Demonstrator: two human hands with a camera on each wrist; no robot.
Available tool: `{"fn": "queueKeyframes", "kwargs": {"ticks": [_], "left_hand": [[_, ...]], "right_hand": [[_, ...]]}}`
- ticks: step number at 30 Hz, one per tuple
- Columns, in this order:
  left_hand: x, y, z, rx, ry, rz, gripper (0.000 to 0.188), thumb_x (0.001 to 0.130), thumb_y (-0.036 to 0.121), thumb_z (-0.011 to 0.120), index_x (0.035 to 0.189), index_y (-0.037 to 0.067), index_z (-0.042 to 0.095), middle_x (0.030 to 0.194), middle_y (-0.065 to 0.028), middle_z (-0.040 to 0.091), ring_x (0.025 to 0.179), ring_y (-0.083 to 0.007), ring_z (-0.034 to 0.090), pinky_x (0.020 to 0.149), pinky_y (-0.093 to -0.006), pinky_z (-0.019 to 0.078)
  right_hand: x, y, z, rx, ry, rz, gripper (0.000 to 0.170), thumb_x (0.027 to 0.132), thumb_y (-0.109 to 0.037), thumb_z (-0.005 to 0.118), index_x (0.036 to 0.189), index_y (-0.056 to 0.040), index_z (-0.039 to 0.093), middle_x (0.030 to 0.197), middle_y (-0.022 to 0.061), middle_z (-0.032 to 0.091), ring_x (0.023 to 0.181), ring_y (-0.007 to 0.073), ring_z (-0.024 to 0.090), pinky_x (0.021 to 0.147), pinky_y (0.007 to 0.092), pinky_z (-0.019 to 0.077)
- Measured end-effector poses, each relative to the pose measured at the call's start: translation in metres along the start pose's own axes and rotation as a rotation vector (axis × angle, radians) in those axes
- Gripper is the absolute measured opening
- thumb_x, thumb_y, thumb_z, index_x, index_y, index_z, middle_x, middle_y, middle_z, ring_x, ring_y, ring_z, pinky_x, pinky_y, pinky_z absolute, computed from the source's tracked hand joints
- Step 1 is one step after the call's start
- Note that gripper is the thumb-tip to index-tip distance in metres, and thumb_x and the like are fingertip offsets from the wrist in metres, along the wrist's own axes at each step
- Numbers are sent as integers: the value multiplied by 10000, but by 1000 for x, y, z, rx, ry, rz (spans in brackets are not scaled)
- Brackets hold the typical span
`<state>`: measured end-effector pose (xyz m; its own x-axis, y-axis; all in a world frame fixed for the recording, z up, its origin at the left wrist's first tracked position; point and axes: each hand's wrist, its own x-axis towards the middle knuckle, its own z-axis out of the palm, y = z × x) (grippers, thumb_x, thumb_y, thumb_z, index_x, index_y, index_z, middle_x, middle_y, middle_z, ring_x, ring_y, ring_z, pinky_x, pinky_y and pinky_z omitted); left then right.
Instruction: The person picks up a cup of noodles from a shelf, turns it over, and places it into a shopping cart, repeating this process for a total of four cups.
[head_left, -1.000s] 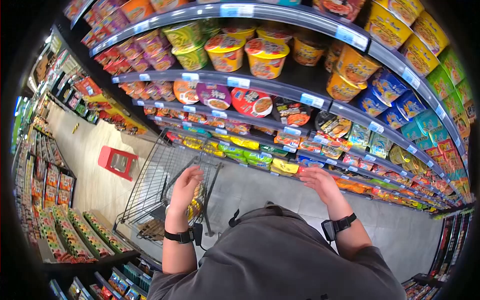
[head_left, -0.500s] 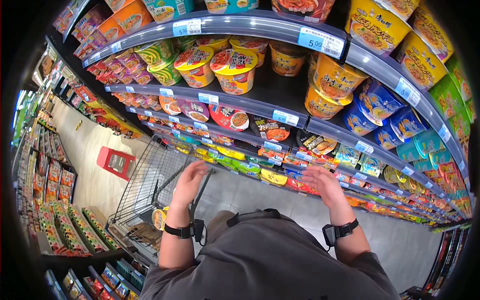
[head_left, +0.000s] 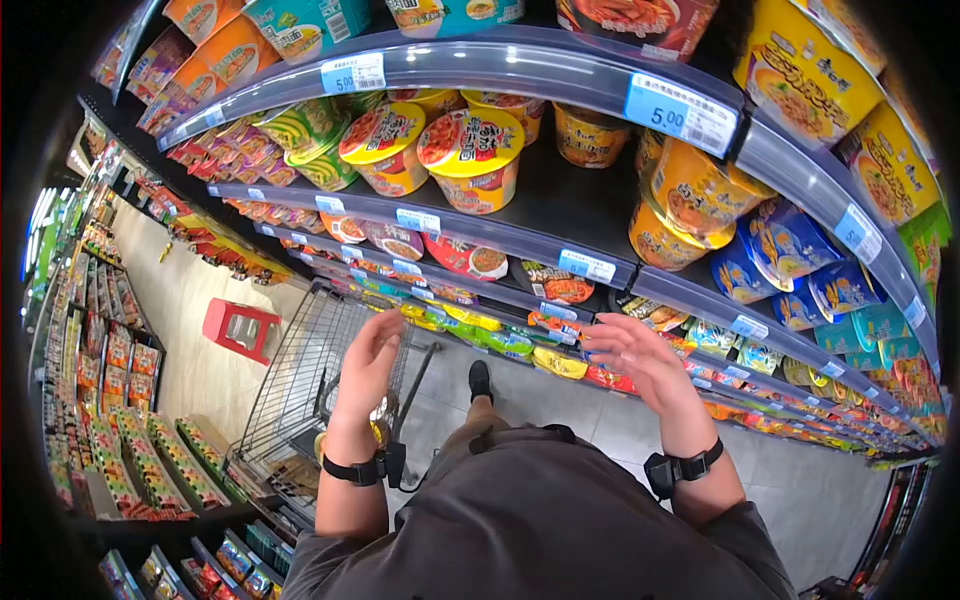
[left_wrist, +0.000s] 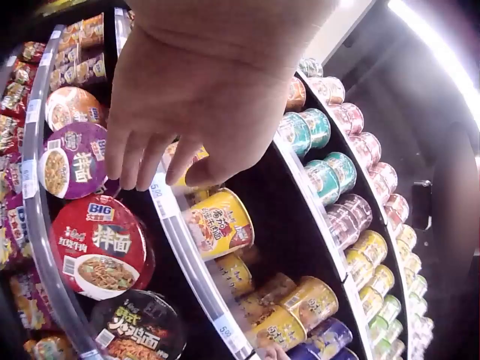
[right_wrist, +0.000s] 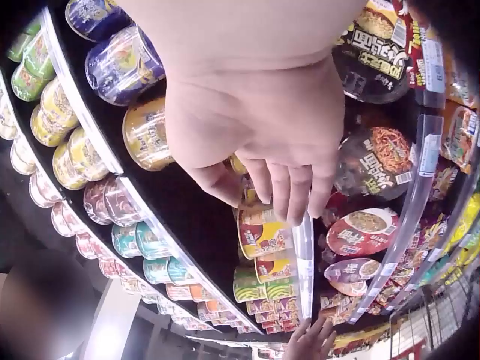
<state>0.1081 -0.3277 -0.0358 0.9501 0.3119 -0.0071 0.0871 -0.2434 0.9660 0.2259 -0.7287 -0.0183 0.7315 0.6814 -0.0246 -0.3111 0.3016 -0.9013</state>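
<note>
Both hands are raised before the shelves, apart and holding nothing. My left hand (head_left: 366, 370), relaxed, is above the cart's near side in the head view; in the left wrist view this hand (left_wrist: 199, 97) hangs over a shelf edge beside a purple bowl (left_wrist: 75, 161) and a red bowl (left_wrist: 101, 246). My right hand (head_left: 645, 365) has its fingers stretched toward the left hand; in the right wrist view the hand (right_wrist: 259, 127) has loosely bent fingers in front of yellow-and-red cups (right_wrist: 262, 231). Two yellow-lidded noodle cups (head_left: 472, 160) (head_left: 385, 150) stand on the shelf ahead.
A wire shopping cart (head_left: 285, 385) stands at the left, with a red stool (head_left: 242, 330) beyond it. Curved shelf edges with price tags (head_left: 680, 112) run across the front. A foot in a dark shoe (head_left: 480, 380) is on the grey floor.
The shelves and cups appear larger and nearer than a second ago. A shoe has come into view below the hands. Both hands stay raised and apart, with slight shifts.
</note>
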Motion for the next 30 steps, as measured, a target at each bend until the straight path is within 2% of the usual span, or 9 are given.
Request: {"fn": "queueKeyframes", "kwargs": {"ticks": [2, 4, 13, 14, 19, 21, 22, 25, 30], "left_hand": [[14, 7, -1, -21, 8, 18, 385, 1012, 33, 552, 1395, -7, 557, 1300, -116, 658, 1224, -197, 604, 1053, -335, 459], [33, 18, -2, -15, -29, 63, 421, 997, -33, 516, 1418, -23, 529, 1364, -137, 618, 1331, -227, 558, 1124, -351, 417], [126, 61, -9, -87, -128, 239, 491, 990, -46, 531, 1477, -12, 480, 1453, -135, 556, 1390, -236, 509, 1164, -378, 389], [136, 65, -8, -84, -148, 255, 503, 986, -49, 535, 1484, -13, 473, 1465, -142, 548, 1396, -242, 506, 1172, -383, 383], [178, 71, -4, -10, -247, 363, 565, 971, -10, 580, 1516, -30, 434, 1512, -194, 515, 1421, -277, 488, 1180, -408, 386], [189, 71, -3, 1, -274, 376, 593, 967, 14, 600, 1526, -45, 412, 1517, -221, 506, 1418, -295, 490, 1171, -412, 399], [192, 72, -2, -11, -294, 350, 598, 967, 16, 601, 1528, -52, 404, 1515, -230, 504, 1414, -304, 494, 1168, -413, 402], [206, 64, -5, -16, -347, 353, 618, 964, 26, 615, 1530, -71, 384, 1506, -256, 503, 1400, -330, 510, 1164, -416, 408], [206, 71, -10, 59, -435, 367, 664, 944, 56, 654, 1528, -82, 370, 1499, -280, 499, 1403, -362, 506, 1166, -407, 389]], "right_hand": [[11, -6, 5, 3, -11, -24, 597, 982, -243, 633, 1506, -20, 452, 1458, 189, 571, 1348, 301, 551, 1115, 426, 424], [23, -11, 10, 3, -20, -43, 617, 976, -252, 640, 1513, -17, 445, 1477, 198, 555, 1369, 308, 538, 1126, 434, 414], [99, -42, 27, -31, -19, -161, 697, 929, -194, 632, 1547, 17, 388, 1570, 227, 453, 1470, 348, 431, 1194, 484, 333], [108, -46, 29, -29, -15, -162, 713, 921, -169, 624, 1560, 20, 368, 1608, 232, 397, 1504, 355, 379, 1210, 493, 309], [153, -48, 44, -38, 83, -221, 796, 868, -176, 646, 1581, 12, 347, 1650, 240, 322, 1555, 378, 277, 1239, 508, 247], [166, -39, 38, 41, 14, -307, 746, 884, 6, 587, 1584, 13, 330, 1659, 209, 310, 1567, 360, 245, 1272, 521, 180], [171, -33, 33, -2, 0, -326, 773, 871, -28, 598, 1597, -28, 333, 1688, 177, 266, 1583, 367, 190, 1269, 559, 154], [182, -31, 33, -42, 10, -297, 787, 863, 16, 583, 1604, -47, 325, 1702, 152, 236, 1591, 357, 160, 1274, 571, 133], [184, -25, 36, -31, 48, -244, 828, 846, -8, 597, 1615, -42, 293, 1706, 162, 214, 1597, 354, 132, 1278, 565, 123]]}}
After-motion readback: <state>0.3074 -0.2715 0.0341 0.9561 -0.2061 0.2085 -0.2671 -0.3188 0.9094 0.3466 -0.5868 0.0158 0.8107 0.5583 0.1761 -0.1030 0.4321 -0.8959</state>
